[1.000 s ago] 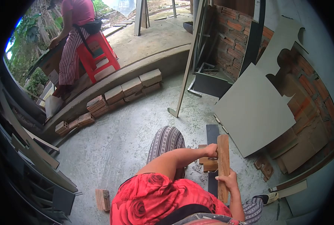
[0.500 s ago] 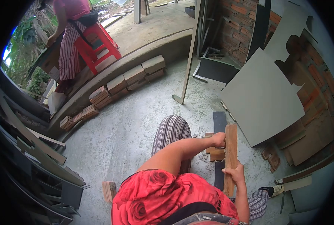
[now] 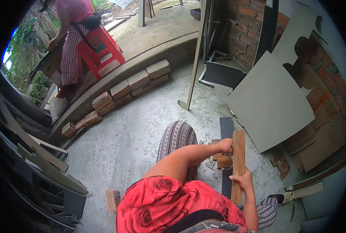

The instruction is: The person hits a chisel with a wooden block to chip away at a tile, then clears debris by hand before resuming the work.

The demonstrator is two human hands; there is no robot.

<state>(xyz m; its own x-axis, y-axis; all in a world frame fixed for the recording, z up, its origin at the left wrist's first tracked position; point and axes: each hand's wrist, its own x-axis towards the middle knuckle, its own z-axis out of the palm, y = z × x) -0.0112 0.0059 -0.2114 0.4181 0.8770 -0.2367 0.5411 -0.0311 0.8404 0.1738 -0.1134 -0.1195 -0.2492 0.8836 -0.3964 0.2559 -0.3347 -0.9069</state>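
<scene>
One wooden plank (image 3: 239,154), two hands (image 3: 242,179)

Plank (image 3: 239,153): held lengthwise above the floor strip, left hand (image 3: 226,145) gripping its far part, right hand (image 3: 242,180) gripping nearer the body.
Floor strip (image 3: 226,126): on the ground under the plank, running toward the big board.
Wood blocks (image 3: 223,160): on the ground just left of the plank, below the left hand.
Big board (image 3: 270,101): right of the strip, leaning on the brick wall (image 3: 243,23).
Brick row (image 3: 138,83): ahead and left, along the kerb.
Another person (image 3: 74,35): beyond the kerb, beside a stool (image 3: 99,46).
Panel stack (image 3: 37,163): far left.
</scene>
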